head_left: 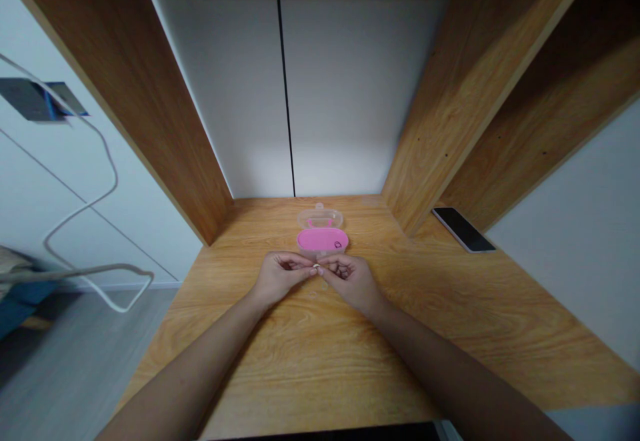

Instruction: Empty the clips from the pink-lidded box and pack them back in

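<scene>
Over the wooden desk, my left hand (283, 274) and my right hand (350, 279) meet fingertip to fingertip. Between the thumbs and forefingers of both is a tiny pale curved piece (317, 266), too small to name. Just beyond the fingers stands a small oval case (320, 239) with a pink inside, a dark ring-shaped thing (338, 245) at its right end. Its clear lid (320, 218) is swung back, away from me. Small clear bits (313, 295) lie on the desk below my hands, hard to make out.
A phone (464, 230) lies on the desk (320, 374) at the right, beside a wooden upright panel (450, 114). Another wooden panel (135, 107) rises at the left. A white cable (107, 154) hangs by the wall at far left.
</scene>
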Demonstrator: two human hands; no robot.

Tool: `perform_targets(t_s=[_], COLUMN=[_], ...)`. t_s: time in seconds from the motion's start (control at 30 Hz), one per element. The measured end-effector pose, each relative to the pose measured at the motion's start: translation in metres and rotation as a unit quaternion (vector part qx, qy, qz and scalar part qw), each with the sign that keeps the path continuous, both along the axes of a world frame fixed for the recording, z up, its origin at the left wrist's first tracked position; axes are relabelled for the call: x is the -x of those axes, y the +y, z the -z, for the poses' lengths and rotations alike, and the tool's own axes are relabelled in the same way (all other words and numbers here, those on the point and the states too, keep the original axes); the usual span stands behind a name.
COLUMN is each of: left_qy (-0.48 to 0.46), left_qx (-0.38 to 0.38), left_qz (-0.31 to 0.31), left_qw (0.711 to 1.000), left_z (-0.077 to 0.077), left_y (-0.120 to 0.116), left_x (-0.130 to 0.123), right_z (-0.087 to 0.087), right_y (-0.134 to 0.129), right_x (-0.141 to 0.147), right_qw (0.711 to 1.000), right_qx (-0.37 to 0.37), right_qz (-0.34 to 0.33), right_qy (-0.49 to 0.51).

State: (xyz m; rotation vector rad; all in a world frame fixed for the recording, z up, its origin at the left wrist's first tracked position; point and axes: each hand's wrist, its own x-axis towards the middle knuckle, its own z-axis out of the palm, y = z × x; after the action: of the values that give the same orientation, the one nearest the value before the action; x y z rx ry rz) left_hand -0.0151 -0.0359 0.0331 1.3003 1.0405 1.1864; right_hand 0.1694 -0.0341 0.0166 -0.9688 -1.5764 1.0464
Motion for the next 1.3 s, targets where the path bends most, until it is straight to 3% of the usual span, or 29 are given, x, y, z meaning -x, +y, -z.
perform_targets(t_s=[0.27,0.57,1.3], left_qy=[0.008,0.027,0.047], left_qx=[-0.027,-0.047,-0.097], left_qz=[-0.018,-0.035,-0.009], left_qw=[0.999,0.998,0.994], left_z=[-0.0017,0.0062,0.0046], left_y=[-0.0007,0.0006,0.0004], left_x=[-0.0014,0.0003,0.0013], right_z=[-0.0034,-0.0011,-0.0020], right_y=[0.0000,0.0014,0.0016], right_x=[-0.0015,-0.0015,-0.0023], right_qw=[1.000,1.000,1.000], right_qx=[0.001,0.002,-0.002], right_qz=[0.003,0.001,0.012], right_qy=[-0.005,-0.011,-0.022])
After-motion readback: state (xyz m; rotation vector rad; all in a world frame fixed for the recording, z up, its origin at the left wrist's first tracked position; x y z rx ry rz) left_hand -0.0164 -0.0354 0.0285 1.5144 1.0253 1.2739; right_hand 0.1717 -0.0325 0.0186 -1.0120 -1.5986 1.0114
